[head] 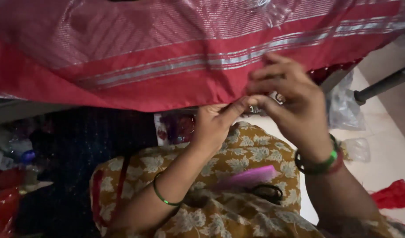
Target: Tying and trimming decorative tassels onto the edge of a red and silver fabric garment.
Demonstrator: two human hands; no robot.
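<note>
Counts: one red cloth (158,83) with silver stripes, two hands, one pink comb (246,177), one pair of black scissors (268,192). One green bangle (160,197) on the left wrist; dark and green bangles (319,165) stacked on the right wrist.

Setting: cloth hangs off the edge of a raised surface (17,110) across the top of the view. Pale tiled floor (387,150) at right, with clear plastic wrap (343,108) and a red scrap (396,194). Clutter at left too dim to tell. Comb and scissors lie on the lap, on yellow flowered fabric (237,154).

Hands: left hand (215,123) and right hand (290,99) meet just under the cloth's lower hem, fingertips pinched together and touching. Something small is between them; cannot tell what. Cloth edge lies directly above and behind both hands.
</note>
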